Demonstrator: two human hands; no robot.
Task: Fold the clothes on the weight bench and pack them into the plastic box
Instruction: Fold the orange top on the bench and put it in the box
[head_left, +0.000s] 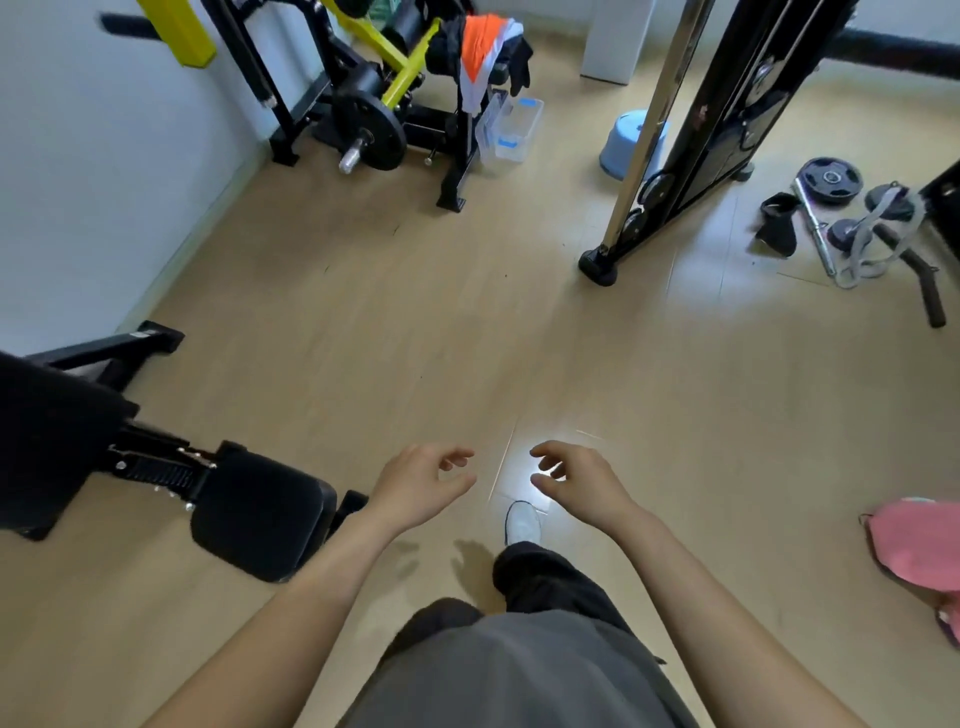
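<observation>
In the head view, the left hand (421, 483) and the right hand (582, 480) are held out side by side above the wooden floor (363, 312), each with fingers loosely curled and nothing grasped. The clothes (483, 57), orange, white and black, are draped over the black and yellow weight bench (363, 83) by the far wall. The clear plastic box (511, 127) is set on the floor just beside it, well apart from both hands, with a blue stool (631, 143) near it.
</observation>
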